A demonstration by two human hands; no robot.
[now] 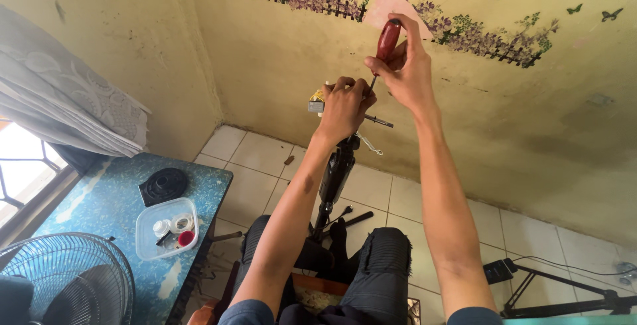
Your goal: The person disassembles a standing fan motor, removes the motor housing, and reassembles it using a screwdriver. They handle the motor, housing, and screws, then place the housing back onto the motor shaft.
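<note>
Screwdriver (383, 49) tip hidden behind left hand (344, 107), fan grille (63, 278) cut off btm-left

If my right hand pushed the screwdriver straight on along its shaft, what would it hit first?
Probably the small part pinched in the left hand, atop the black stand; the screwdriver in the right hand points there, though depth is unclear.

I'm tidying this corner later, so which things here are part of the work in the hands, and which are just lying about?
In use:
- red-handled screwdriver, in right hand
- small metal part, gripped by left hand
- black stand beneath it

Lying about:
- plastic tub of small bits
- black round cover
- fan grille
- folded tripod
</note>
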